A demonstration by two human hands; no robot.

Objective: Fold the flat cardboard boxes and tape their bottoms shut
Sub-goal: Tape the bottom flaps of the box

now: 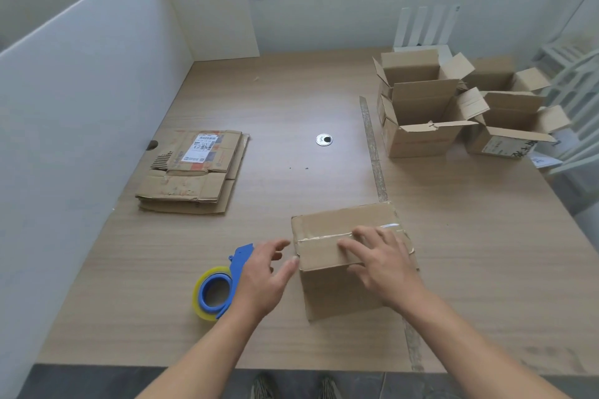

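Head view looks down on my two bare hands over a wooden tabletop (291,107). I have the folded box (327,256) standing near the front edge, right of centre, its taped bottom facing up; a strip of clear tape (324,236) runs across the seam. My right hand (379,262) lies flat on top of the box, fingers (350,248) spread and pressing on the tape, not gripping anything. My left hand (262,275) is at the box's left edge, fingers loosely spread and released, the thumb touching the cardboard corner. Just left of that hand the blue tape dispenser (215,288) with its yellowish roll rests on the tabletop. Farther off on the left lies a stack of flat boxes (191,172), one with a white label. At the far right sit several finished open boxes (421,107), flaps up.
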